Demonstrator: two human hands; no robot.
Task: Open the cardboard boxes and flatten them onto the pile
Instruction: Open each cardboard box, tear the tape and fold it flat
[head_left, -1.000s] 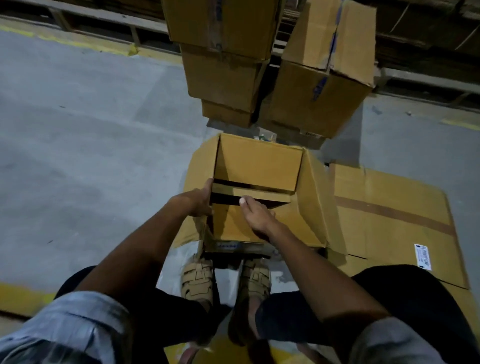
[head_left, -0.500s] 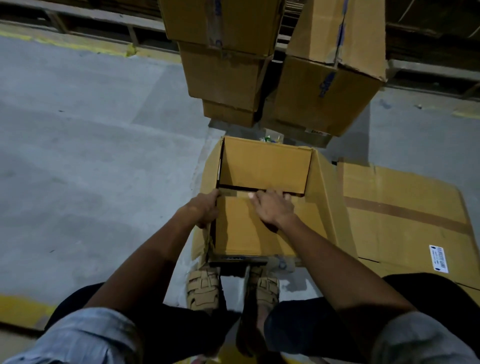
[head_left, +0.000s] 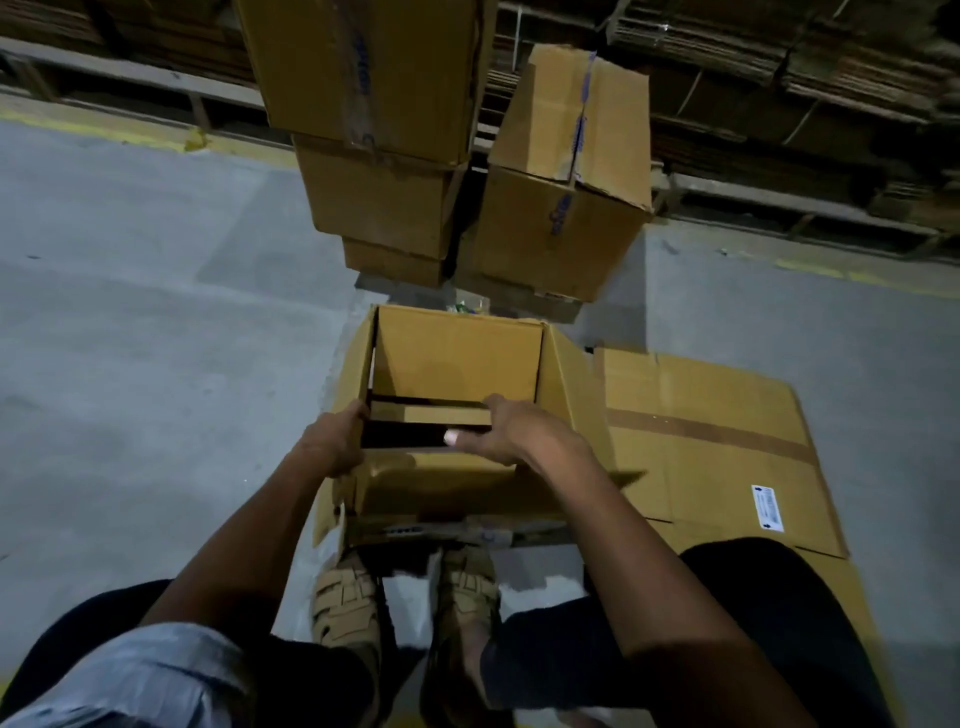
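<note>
View from a head-worn camera, looking down at a person crouched on a grey concrete floor (head_left: 156, 338). Directly ahead of their feet stands an open cardboard box (head_left: 457, 364), its top facing up and its inner flaps partly folded, with a dark gap between them. The left hand (head_left: 332, 441) grips the box's left wall, fingers curled over the edge. The right hand (head_left: 511, 431) holds an inner flap (head_left: 431, 413) near the middle of the opening, thumb on the near side and fingers wrapped over the far side. The near flap of the box bends down toward the person.

Just to the right of the box, a pile of flattened cardboard (head_left: 717, 441) lies flat on the floor, touching or nearly touching the box's right side; it carries a strip of brown tape and a small white label (head_left: 767, 507).

Beyond the box, a stack of closed boxes (head_left: 379, 156) rises on the left, with another taped box (head_left: 566, 208) beside it on the right. Tan sandals (head_left: 348, 597) and dark trousers show at the bottom, with pale blue sleeves at the edges
</note>
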